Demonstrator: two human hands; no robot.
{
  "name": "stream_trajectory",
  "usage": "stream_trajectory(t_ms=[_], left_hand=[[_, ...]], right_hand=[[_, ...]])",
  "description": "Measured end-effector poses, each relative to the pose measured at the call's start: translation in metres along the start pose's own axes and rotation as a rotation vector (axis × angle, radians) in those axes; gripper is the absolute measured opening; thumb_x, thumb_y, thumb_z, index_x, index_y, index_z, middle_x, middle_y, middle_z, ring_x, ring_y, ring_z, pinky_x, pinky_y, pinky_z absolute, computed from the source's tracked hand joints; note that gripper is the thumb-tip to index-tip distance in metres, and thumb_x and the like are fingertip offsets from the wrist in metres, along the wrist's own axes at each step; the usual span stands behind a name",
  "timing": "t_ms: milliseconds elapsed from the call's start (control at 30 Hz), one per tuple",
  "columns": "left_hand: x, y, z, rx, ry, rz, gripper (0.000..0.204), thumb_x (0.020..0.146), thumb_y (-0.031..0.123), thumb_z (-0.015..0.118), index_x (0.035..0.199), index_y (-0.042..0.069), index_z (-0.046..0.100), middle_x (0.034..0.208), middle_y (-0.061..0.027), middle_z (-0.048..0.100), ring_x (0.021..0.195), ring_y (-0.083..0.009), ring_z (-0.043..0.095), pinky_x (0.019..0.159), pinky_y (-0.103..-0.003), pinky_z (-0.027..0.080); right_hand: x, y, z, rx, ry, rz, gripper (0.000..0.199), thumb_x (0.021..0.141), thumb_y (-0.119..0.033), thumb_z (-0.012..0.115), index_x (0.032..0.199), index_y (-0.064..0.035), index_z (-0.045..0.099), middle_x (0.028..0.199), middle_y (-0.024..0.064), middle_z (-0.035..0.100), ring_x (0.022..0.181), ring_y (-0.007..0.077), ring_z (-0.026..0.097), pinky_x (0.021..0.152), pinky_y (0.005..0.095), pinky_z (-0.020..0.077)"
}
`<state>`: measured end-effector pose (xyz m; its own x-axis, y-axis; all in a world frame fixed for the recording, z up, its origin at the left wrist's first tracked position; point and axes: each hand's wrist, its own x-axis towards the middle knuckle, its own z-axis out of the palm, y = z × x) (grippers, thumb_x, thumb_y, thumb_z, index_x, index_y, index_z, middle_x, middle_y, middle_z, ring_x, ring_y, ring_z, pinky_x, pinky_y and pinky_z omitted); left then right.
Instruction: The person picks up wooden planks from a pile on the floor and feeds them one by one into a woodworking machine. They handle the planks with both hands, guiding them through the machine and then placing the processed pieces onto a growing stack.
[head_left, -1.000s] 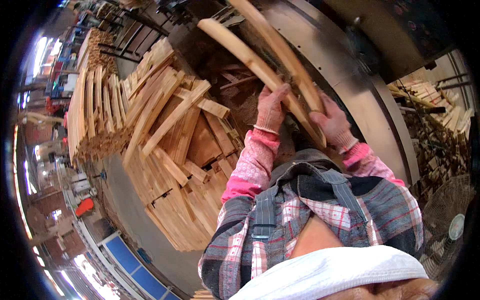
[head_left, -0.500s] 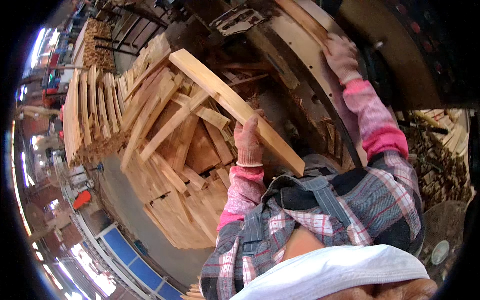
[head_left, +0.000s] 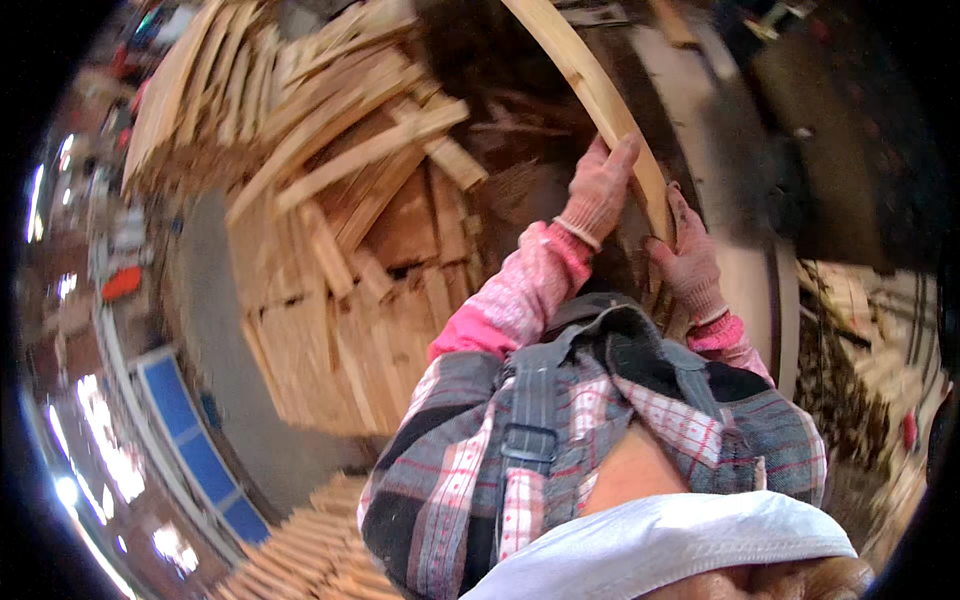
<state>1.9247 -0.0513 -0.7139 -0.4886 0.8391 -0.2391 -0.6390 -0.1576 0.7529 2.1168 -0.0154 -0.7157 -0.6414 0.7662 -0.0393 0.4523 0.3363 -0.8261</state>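
A long, pale wooden board (head_left: 590,85) slants from the top of the view down toward my chest. My left hand (head_left: 600,185), in a knit work glove, is closed around its left edge, partway along. At the near end, my gloved right hand (head_left: 690,262) grips the board from the right, thumb on one side and fingers on the other. Just right of the board runs a long, light-coloured machine surface (head_left: 688,100) with another piece of wood (head_left: 672,20) on its far part. The board's far end lies outside the picture.
Loose boards (head_left: 370,160) lie crossed on a large wood stack (head_left: 330,350) to my left. Upright-looking rows of boards (head_left: 190,80) stand beyond it, and more wood (head_left: 310,550) is piled at lower left. Narrow wood pieces (head_left: 850,310) heap up at right. Blue panels (head_left: 190,430) stand farther left.
My right hand has left the wood on the machine surface and come back to the board's near end. My left hand has carried the board rightward, turning it more lengthwise. The view has shifted.
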Motion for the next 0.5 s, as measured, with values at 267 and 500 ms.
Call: stream_trajectory(t_ms=[267,500], left_hand=[[0.038,-0.008,-0.13,0.266,0.434,-0.198,0.026,0.088,0.017,0.064,0.11,0.003,0.061,0.092,-0.0104,0.064,0.081,-0.0231,0.064,0.07,-0.038,0.054],[0.107,0.042,-0.36,0.044,1.058,-0.11,0.042,0.087,0.033,0.066,0.113,0.0,0.062,0.094,-0.0127,0.065,0.076,-0.0282,0.062,0.066,-0.039,0.052]], right_hand=[[-0.012,0.081,-0.078,-1.055,0.36,0.111,0.056,0.082,-0.036,0.07,0.127,-0.0058,0.059,0.107,0.0134,0.064,0.092,0.0322,0.059,0.079,0.0482,0.0464],[0.16,0.1,-0.114,-1.323,0.256,-0.135,0.043,0.093,-0.039,0.056,0.128,-0.0141,0.059,0.133,0.0077,0.058,0.112,0.0338,0.058,0.09,0.0506,0.0491]])
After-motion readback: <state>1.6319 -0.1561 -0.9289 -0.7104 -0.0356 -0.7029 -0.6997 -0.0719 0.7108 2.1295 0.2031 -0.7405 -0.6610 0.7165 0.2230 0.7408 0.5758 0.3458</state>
